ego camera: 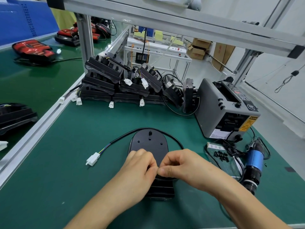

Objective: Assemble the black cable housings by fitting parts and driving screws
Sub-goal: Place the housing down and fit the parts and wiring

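black housing (149, 142) flat on green table (82, 179) | left hand (140, 164), right hand (179, 164): curled fingertips pinching it at mid-body | white connector (93, 159) left | screws (222, 156), screwdriver (254, 164) right

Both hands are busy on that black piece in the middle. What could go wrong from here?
1. The left hand and right hand pinch at the black housing, right where its cable disappears beneath them. The cable might get trapped between parts.
2. The screws lie in a loose pile beside the screwdriver. Reaching for the tool could scatter them.
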`<action>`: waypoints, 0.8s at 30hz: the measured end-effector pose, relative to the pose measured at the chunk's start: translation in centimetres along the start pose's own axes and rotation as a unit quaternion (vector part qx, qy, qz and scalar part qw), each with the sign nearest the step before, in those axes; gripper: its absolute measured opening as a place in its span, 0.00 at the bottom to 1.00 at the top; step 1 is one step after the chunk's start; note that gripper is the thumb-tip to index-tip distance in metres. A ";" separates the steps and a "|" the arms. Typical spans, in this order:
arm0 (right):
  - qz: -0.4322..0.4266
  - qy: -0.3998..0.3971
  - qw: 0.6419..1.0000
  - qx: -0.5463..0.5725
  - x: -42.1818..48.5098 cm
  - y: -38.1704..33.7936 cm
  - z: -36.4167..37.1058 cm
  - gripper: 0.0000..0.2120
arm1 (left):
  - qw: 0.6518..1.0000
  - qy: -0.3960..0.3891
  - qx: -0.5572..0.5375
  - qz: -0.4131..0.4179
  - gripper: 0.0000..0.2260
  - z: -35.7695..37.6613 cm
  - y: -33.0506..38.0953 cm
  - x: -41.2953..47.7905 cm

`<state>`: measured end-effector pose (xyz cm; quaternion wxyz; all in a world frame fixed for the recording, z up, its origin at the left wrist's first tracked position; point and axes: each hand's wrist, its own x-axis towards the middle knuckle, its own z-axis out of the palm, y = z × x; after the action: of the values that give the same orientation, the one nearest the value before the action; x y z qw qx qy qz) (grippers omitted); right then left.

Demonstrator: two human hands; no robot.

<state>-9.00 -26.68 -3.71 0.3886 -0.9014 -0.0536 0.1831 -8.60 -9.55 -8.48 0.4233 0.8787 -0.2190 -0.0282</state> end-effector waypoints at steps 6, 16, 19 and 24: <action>0.000 -0.013 1.000 -0.009 0.2 0.0 -0.1 0.07 | 1.000 -0.013 0.009 -0.004 0.09 -0.4 0.0 0.0; -0.018 0.029 0.998 -0.046 0.0 0.4 0.5 0.10 | 0.998 -0.056 -0.030 -0.001 0.08 -1.1 -0.4 0.0; -0.026 0.046 0.997 -0.047 -0.3 0.8 0.7 0.10 | 0.999 -0.045 -0.016 0.026 0.02 -1.5 -0.9 -1.2; -0.024 0.014 1.000 -0.005 -0.5 0.7 0.5 0.09 | 0.998 0.055 0.004 0.043 0.09 -0.4 -0.9 -2.6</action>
<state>-9.66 -26.99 -4.39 0.3894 -0.9043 -0.0707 0.1603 -10.56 -7.68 -9.22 0.4323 0.8703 -0.2329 0.0390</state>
